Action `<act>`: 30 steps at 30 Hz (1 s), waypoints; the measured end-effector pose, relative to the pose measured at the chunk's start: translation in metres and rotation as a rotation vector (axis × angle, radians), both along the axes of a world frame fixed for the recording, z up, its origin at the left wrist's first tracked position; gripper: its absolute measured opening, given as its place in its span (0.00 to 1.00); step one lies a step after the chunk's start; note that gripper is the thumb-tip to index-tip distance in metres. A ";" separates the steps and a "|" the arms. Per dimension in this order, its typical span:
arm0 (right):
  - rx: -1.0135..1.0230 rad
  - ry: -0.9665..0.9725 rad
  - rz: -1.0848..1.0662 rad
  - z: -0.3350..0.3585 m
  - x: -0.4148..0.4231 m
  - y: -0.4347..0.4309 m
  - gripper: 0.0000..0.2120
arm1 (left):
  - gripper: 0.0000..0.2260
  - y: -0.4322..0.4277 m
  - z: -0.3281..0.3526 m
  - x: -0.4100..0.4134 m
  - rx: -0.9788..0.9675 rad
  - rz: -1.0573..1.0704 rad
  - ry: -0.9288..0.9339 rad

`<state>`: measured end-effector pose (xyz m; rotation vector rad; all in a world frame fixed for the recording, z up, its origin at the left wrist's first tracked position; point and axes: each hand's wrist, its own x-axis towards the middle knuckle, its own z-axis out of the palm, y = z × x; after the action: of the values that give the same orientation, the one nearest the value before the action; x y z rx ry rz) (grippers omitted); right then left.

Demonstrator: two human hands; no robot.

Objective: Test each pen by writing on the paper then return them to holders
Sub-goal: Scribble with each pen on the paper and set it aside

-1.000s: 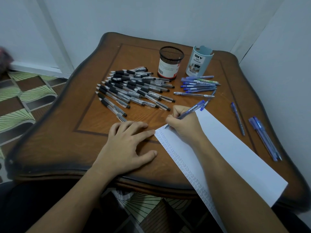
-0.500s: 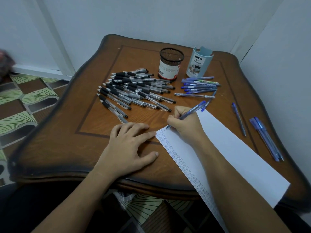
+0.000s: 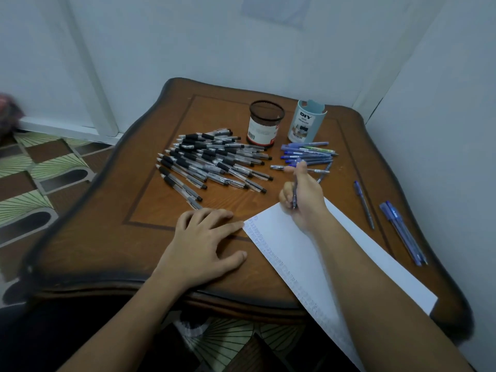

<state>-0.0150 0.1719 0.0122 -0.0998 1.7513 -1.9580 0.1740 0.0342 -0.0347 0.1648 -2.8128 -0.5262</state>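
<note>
Right hand (image 3: 303, 202), centre right: fingers curled round a blue pen (image 3: 294, 193), held near upright at the upper corner of the paper (image 3: 295, 251). Cannot tell whether the tip touches.
Left hand (image 3: 204, 242): flat on the table (image 3: 107, 237), fingers spread, fingertips at the paper's corner.
Step, judged: between test and return.
Next: carry the pen to a holder (image 3: 306, 122), upper centre, over the loose blue pens (image 3: 308, 154), and drop it in.

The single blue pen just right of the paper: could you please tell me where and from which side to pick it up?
Pinch the single pen at mid-barrel from above, fingers across its width. It lies flat on the table, thin and straight, apart from the paper and the blue pair, so both long sides are free.
</note>
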 end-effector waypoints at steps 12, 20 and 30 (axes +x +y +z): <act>0.151 0.176 -0.077 0.013 -0.027 0.067 0.08 | 0.25 0.000 -0.004 0.000 -0.019 0.014 0.036; 0.865 0.529 -0.200 0.020 -0.071 0.128 0.12 | 0.24 0.001 -0.006 -0.001 -0.017 0.032 0.079; 1.381 0.665 -0.182 0.007 -0.084 0.117 0.17 | 0.23 -0.001 -0.008 -0.002 -0.032 0.029 0.083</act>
<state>-0.0993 0.2891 0.0192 -0.1022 3.2118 -0.4015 0.1716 0.0333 -0.0423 0.1733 -2.7317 -0.4699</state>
